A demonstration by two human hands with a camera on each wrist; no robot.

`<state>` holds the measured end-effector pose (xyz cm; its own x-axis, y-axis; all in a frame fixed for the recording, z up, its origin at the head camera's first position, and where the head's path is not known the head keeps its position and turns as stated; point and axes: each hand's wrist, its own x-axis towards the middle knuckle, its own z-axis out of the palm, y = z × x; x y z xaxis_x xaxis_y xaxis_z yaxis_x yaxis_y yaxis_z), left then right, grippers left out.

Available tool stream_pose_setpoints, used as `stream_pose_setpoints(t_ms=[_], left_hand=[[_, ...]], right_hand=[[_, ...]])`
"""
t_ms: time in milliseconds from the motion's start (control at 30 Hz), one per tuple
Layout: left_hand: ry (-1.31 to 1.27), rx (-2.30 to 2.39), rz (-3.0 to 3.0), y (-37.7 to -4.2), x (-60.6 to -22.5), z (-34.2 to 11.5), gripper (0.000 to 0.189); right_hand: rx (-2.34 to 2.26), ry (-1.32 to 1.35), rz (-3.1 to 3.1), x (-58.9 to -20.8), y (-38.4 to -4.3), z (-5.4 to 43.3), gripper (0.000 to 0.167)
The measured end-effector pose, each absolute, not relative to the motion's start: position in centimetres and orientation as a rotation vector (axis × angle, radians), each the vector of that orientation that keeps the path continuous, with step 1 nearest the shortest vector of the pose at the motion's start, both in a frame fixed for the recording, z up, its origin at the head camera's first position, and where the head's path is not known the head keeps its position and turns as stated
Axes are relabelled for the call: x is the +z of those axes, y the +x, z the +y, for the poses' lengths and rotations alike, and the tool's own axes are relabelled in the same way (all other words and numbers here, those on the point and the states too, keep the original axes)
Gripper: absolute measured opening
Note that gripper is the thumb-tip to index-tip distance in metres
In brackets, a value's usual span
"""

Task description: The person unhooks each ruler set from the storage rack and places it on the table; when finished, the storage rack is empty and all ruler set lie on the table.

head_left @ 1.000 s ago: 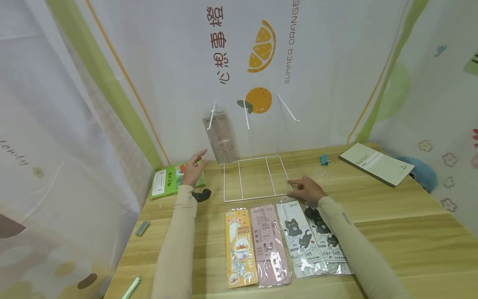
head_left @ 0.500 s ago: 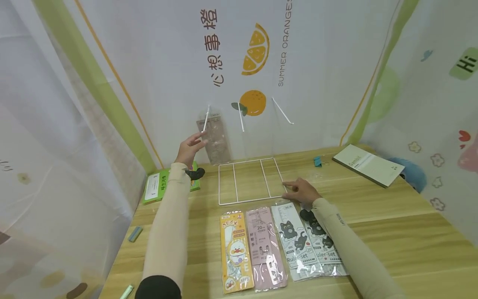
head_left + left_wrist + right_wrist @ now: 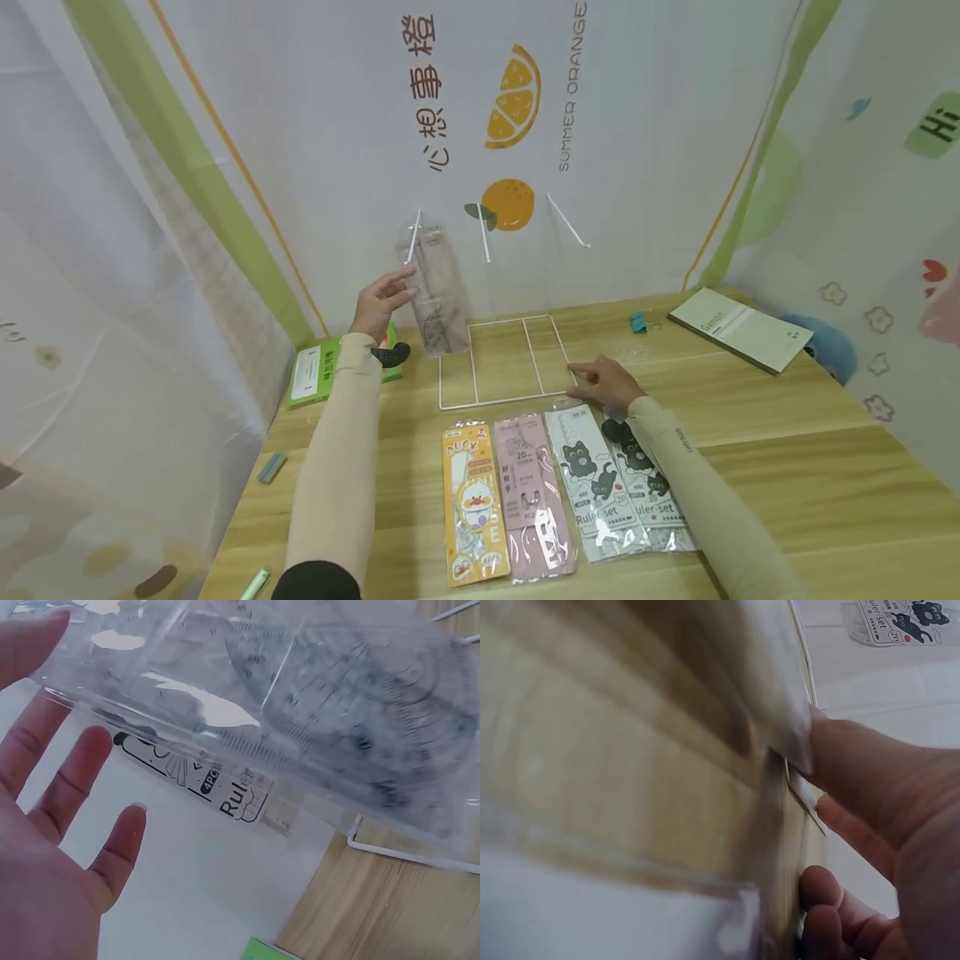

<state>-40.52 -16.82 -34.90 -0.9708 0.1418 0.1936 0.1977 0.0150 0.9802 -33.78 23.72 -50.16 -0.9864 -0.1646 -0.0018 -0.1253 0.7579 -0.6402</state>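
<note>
From the left hook of a white wire display rack (image 3: 495, 404) hangs a clear-bagged ruler set (image 3: 442, 292). My left hand (image 3: 381, 302) pinches the left edge of this bag near the hook tip, thumb in front and index finger behind, other fingers loose. A protractor and scale marks show through the plastic (image 3: 337, 697) in the left wrist view. Behind it there, a second ruler set (image 3: 225, 780) with a black-and-white card is partly hidden. My right hand (image 3: 611, 385) grips the rack's base at its front right corner; the right wrist view is blurred around the thumb.
Flat before the rack lie a yellow duck ruler set (image 3: 476, 504), a pink one (image 3: 534, 500) and two cat ones (image 3: 596, 483). Around them are a green book (image 3: 307, 375), a notebook (image 3: 738, 329), a teal binder clip (image 3: 638, 323) and an eraser (image 3: 272, 468).
My left hand has risen from beside the rack to the hook and taken the bag's edge. The bag's lower end has swung forward. My right hand stays at the rack's corner.
</note>
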Motion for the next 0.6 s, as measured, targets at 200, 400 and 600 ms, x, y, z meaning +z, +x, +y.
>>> stream_pose_setpoints(t_ms=[200, 400, 600], left_hand=[[-0.394, -2.089, -2.164, -39.2, -35.0, -17.1, 0.041], [-0.543, -2.063, -2.07, -37.7, -35.2, -17.2, 0.041], [-0.686, -2.043, -2.007, -37.0, -36.2, -17.9, 0.042]], right_hand=[[-1.047, -0.235, 2.889, -49.9, -33.6, 23.7, 0.065], [-1.077, -0.218, 2.876, -49.9, -33.5, 23.7, 0.065], [-1.067, -0.204, 2.868, -49.9, -33.5, 23.5, 0.066]])
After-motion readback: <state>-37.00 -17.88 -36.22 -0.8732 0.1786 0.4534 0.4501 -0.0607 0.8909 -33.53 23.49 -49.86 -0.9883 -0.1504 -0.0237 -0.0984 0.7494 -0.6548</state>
